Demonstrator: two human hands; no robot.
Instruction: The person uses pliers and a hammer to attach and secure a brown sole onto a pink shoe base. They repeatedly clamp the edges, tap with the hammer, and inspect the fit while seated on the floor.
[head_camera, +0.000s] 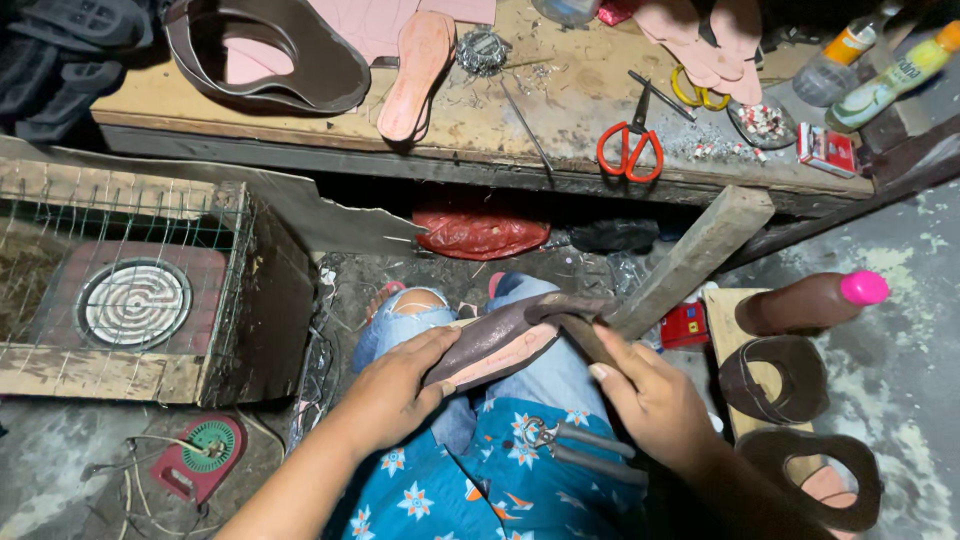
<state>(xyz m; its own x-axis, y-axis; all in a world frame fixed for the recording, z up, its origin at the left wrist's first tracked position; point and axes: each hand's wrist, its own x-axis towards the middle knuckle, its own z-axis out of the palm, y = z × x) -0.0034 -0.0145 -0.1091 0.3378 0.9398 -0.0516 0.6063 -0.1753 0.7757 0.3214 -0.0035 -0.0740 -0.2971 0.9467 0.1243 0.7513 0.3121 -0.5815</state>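
A brown shoe upper on a pink sole lies across my lap, over blue floral cloth. My left hand grips its near end from the left, thumb on top. My right hand holds its right side, fingers pinching the brown strap where it folds over. Metal pliers rest on my lap just below the shoe piece.
A wooden workbench above holds red scissors, pink soles, a brown upper and bottles. A wire-caged electric coil heater stands left. A wooden plank leans right; brown uppers and a shoe last with pink tip lie right.
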